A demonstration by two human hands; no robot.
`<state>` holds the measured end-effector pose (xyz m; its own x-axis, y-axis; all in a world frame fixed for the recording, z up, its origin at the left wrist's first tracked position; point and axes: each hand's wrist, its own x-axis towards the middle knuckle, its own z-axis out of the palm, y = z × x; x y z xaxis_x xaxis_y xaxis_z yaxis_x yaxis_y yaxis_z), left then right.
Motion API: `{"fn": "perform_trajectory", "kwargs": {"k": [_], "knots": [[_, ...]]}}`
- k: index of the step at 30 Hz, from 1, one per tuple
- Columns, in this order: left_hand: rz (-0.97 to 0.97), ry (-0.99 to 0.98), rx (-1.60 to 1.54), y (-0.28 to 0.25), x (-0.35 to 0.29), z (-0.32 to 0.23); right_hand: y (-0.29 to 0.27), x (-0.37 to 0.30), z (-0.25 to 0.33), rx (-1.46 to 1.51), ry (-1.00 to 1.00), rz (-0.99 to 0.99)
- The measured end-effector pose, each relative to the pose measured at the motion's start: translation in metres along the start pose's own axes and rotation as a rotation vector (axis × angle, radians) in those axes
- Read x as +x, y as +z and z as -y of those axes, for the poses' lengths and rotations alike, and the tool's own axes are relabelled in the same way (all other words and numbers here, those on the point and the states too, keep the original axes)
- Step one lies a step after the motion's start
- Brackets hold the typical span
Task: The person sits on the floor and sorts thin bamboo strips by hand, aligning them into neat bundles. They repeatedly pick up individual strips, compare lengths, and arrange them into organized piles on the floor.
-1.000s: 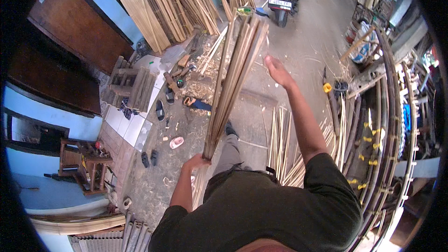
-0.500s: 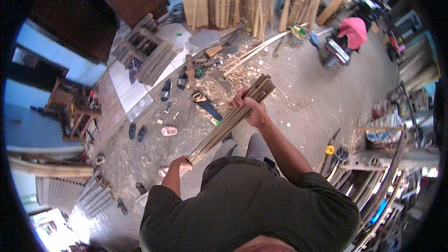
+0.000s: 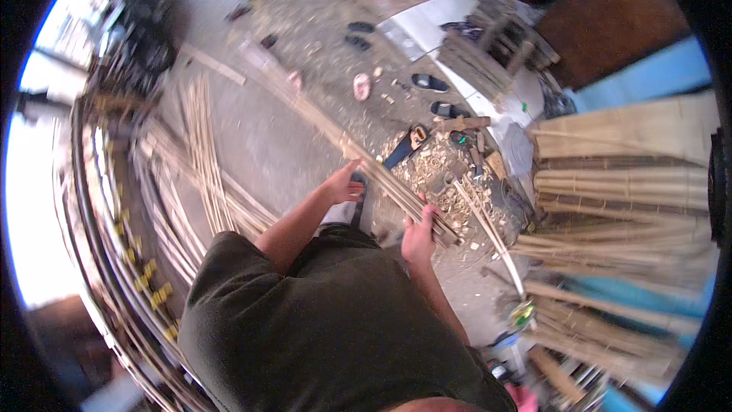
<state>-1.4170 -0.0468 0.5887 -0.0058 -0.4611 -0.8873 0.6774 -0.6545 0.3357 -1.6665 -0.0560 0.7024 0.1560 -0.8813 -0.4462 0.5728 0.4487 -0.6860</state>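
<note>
A long bundle of thin bamboo strips [image 3: 374, 172] runs slantwise in front of me, its far end blurred toward the upper left. Close to its near right end, my right hand [image 3: 419, 238] is closed round the strips, thumb on top. My left hand [image 3: 341, 185] is beside the bundle's middle, fingers stretched out and a fingertip at the strips' edge. Beyond the bundle, a handsaw [image 3: 406, 146] with an orange-and-black handle lies on the floor by a heap of wood shavings [image 3: 436, 169].
Bamboo lengths [image 3: 618, 183] stand along the right wall. Loose strips [image 3: 202, 160] lie to my left, near a rack of long poles [image 3: 107, 236]. Sandals [image 3: 430, 82] and a pink slipper [image 3: 361, 86] are on the floor. A slatted wooden piece [image 3: 476, 65] rests on white tiles.
My view and body have turned left. The bundle now slopes down to the right, held by my right hand near its end. My left hand has moved from the bundle's end to its middle and opened.
</note>
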Motion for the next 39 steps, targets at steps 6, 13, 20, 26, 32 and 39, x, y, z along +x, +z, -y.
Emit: {"fn": "perform_trajectory", "kwargs": {"k": [6,13,20,26,32,39], "knots": [[0.241,0.278,-0.767,0.068,-0.032,0.125,-0.056,-0.056,0.006,-0.964,-0.302,0.618],[-0.095,0.376,-0.769,0.033,-0.048,0.217,-0.177,-0.025,-0.036,-0.518,1.117,0.495],[-0.142,0.438,-0.596,-0.039,-0.023,0.307,-0.151,-0.095,-0.119,-0.927,1.227,0.625],[-0.128,0.416,-0.620,-0.077,-0.048,0.427,-0.204,-0.111,-0.178,-0.978,0.998,0.642],[-0.076,0.091,1.214,-0.078,-0.039,0.700,-0.244,-0.107,-0.202,-0.791,1.311,0.614],[-0.123,0.082,1.178,-0.054,-0.117,0.749,-0.273,-0.092,-0.216,-0.884,1.102,0.650]]}}
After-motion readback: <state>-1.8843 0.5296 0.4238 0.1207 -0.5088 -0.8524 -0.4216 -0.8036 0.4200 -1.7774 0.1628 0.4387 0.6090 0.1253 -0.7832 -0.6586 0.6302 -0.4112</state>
